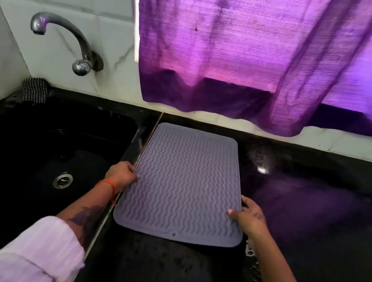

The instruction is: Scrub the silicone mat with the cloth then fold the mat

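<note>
A grey silicone mat with wavy ridges lies unfolded and lengthwise on the black countertop, just right of the sink. My left hand grips its left edge about midway, thumb on top. My right hand grips the right edge nearer the front, thumb on the mat's top. A checkered cloth sits bunched at the sink's far left corner, away from both hands.
A black sink with a metal drain lies to the left, a chrome tap on the tiled wall above it. A purple curtain hangs behind the counter. The countertop near the mat looks wet.
</note>
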